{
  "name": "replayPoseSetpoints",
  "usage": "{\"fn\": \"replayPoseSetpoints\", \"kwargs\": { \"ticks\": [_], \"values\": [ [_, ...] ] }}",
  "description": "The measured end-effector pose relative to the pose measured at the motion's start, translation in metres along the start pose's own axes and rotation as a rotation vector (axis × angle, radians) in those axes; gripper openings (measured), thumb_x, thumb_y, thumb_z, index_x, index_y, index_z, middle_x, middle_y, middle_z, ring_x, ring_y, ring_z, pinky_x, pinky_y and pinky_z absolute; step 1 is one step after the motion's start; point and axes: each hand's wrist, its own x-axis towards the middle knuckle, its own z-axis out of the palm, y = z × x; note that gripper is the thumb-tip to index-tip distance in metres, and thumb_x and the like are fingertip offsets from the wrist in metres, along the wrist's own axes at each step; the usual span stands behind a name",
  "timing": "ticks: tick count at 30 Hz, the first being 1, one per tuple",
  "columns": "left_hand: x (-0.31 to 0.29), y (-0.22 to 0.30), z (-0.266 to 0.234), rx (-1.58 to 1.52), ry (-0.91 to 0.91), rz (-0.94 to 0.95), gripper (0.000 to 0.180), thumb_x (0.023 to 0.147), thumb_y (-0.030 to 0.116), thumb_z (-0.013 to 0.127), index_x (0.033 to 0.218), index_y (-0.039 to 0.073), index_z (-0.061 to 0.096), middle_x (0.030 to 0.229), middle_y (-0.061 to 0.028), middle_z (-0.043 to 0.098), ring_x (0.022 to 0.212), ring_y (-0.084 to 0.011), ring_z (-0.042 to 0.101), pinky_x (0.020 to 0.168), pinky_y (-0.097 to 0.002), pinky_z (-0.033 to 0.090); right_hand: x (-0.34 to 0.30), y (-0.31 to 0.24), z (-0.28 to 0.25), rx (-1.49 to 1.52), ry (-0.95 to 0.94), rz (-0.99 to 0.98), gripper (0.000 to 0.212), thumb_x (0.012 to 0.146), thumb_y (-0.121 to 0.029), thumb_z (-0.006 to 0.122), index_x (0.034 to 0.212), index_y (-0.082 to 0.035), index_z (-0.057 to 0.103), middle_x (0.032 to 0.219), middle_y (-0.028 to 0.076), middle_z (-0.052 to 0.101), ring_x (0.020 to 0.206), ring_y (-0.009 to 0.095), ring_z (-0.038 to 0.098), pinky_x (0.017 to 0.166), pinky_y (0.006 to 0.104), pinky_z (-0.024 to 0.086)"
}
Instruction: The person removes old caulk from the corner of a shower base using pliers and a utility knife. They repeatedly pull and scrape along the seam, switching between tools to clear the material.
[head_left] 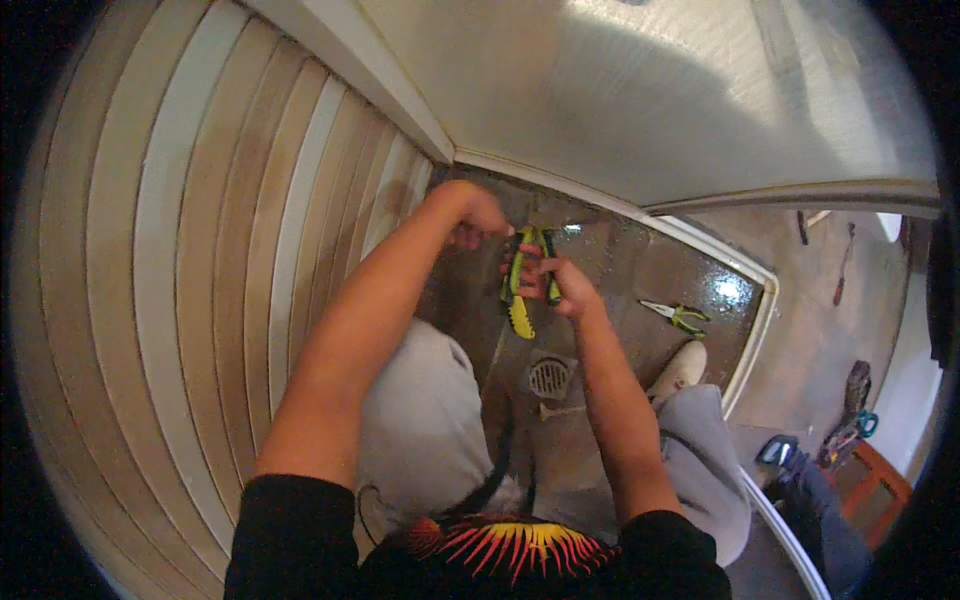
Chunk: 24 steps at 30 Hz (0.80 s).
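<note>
My right hand [565, 285] is wrapped round a lime-green and black two-handled hand tool [518, 268]; its exact kind is unclear. A yellow piece with a notched edge [521, 318] sticks out below it, toward me. My left hand [474, 220] is at the upper left of the tool, its fingers curled and partly hidden by the wrist. One fingertip comes close to the tool's far end; whether it pinches something small there does not show. Long-nose pliers [680, 316] with green and black handles lie on the wet tile floor to the right.
A round drain grate [549, 377] is set in the floor [610, 285] between my legs. Striped wall boards [215, 200] rise close on the left. A large pale panel [600, 90] stands ahead. A white raised edge [757, 325] borders the right, with dark clothing [820, 500] beyond it.
</note>
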Motion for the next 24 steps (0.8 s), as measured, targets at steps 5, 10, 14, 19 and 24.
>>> {"fn": "replayPoseSetpoints", "kwargs": {
  "ticks": [5, 10, 14, 19, 24],
  "values": [
    [0.04, -0.064, 0.065, -0.618, 0.335, 0.186, 0.053, 0.087, 0.042, 0.051, 0.116, -0.001, 0.047, 0.101, -0.0133, 0.06, 0.078, -0.022, 0.062, 0.059, -0.0356, 0.05, 0.092, 0.046, -0.005, 0.191, -0.248, -0.107, 0.045, 0.071, -0.003, 0.051, 0.116, -0.005, 0.049, 0.099, 0.008, 0.058, 0.088, 0.023, 0.058, 0.08, 0.0417, 0.049],
    [0.115, -0.1, 0.123, -0.716, 1.123, 0.263, 0.04, 0.085, 0.03, 0.056, 0.105, -0.004, 0.051, 0.095, -0.0205, 0.061, 0.092, -0.0306, 0.059, 0.076, -0.0381, 0.046, 0.122, 0.061, -0.002, 0.25, -0.282, -0.065, 0.044, 0.07, -0.002, 0.049, 0.114, -0.003, 0.049, 0.107, 0.011, 0.057, 0.102, 0.026, 0.055, 0.087, 0.046, 0.044],
    [0.123, -0.114, 0.111, -0.769, 1.073, 0.288, 0.039, 0.083, 0.031, 0.057, 0.105, -0.002, 0.056, 0.102, -0.0219, 0.059, 0.096, -0.0342, 0.057, 0.082, -0.039, 0.043, 0.115, 0.047, -0.01, 0.108, -0.229, -0.064, 0.037, 0.069, -0.003, 0.048, 0.106, -0.004, 0.052, 0.118, 0.015, 0.052, 0.114, 0.03, 0.047, 0.093, 0.0486, 0.039],
    [0.126, -0.114, 0.098, -0.512, 1.271, 0.333, 0.036, 0.083, 0.031, 0.057, 0.101, 0.001, 0.062, 0.1, -0.0193, 0.061, 0.095, -0.0339, 0.058, 0.081, -0.0381, 0.044, 0.118, 0.039, -0.017, 0.115, -0.167, -0.039, 0.026, 0.07, -0.002, 0.046, 0.094, -0.007, 0.057, 0.128, 0.019, 0.045, 0.123, 0.033, 0.039, 0.098, 0.0506, 0.032],
    [0.115, -0.104, 0.089, -0.598, 1.124, 0.369, 0.034, 0.083, 0.029, 0.057, 0.101, 0.001, 0.063, 0.095, -0.02, 0.063, 0.092, -0.0338, 0.06, 0.081, -0.0362, 0.045, 0.117, 0.032, -0.023, 0.174, -0.29, -0.061, 0.022, 0.074, -0.003, 0.049, 0.096, -0.005, 0.052, 0.123, 0.021, 0.048, 0.12, 0.035, 0.041, 0.093, 0.0589, 0.035]
  ]
}}
